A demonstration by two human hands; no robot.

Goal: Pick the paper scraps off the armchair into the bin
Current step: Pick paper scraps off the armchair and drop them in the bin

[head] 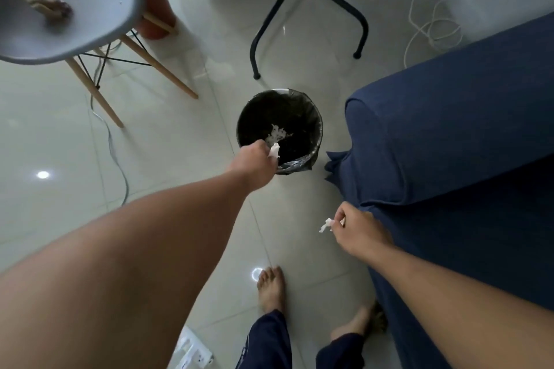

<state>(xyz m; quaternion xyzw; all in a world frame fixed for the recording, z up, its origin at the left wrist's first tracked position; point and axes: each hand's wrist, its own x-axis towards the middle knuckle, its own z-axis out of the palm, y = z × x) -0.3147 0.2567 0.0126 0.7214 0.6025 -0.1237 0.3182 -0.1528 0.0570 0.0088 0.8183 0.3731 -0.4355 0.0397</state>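
Note:
A round bin (314, 117) lined with a black bag stands on the floor in the middle of the view, with white paper scraps (278, 133) at its bottom. My left hand (254, 163) reaches over the bin's near rim, pinching a white paper scrap (274, 150). My right hand (358, 231) hangs lower right, beside the front corner of the dark blue armchair (449, 141), and pinches another white scrap (326, 224) between its fingertips. I see no scraps on the visible part of the armchair.
A grey shell chair (90, 6) on wooden legs stands at upper left with a brownish object on its seat. Black metal table legs (299, 0) rise behind the bin. Cables lie on the tiled floor left and upper right. My bare feet (271, 287) are below.

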